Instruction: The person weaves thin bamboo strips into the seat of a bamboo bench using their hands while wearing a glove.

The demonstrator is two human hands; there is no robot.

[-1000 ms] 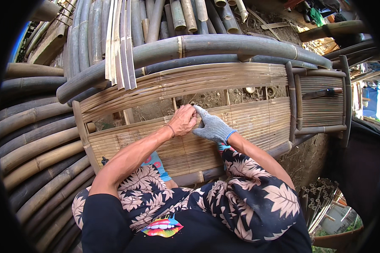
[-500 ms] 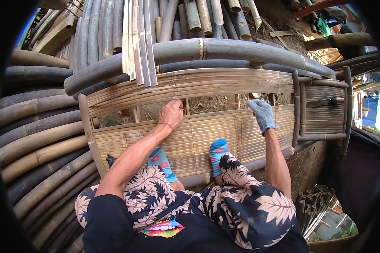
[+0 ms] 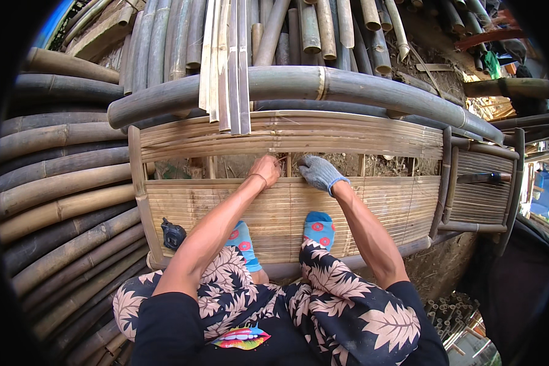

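Observation:
I sit on a woven bamboo slat panel (image 3: 360, 210) with my feet in blue dotted socks on it. My bare left hand (image 3: 265, 171) and my grey-gloved right hand (image 3: 319, 172) are close together at the open gap between the panel's upper and lower bands of slats. The left fingers are curled around a thin upright bamboo strip (image 3: 287, 161) in that gap. The gloved fingers bend over the top edge of the lower band just to the right; whether they grip anything is hidden.
A thick bamboo pole (image 3: 348, 85) lies across above the panel, with a bundle of flat strips (image 3: 226, 67) leaning on it. Stacked poles (image 3: 61, 183) fill the left. A small black object (image 3: 172, 233) lies on the slats. A dark-handled blade (image 3: 485, 177) rests on the smaller panel at right.
Half a second ago my hands were spread apart, the gloved one out to the right. Both have come back together at the gap in the middle.

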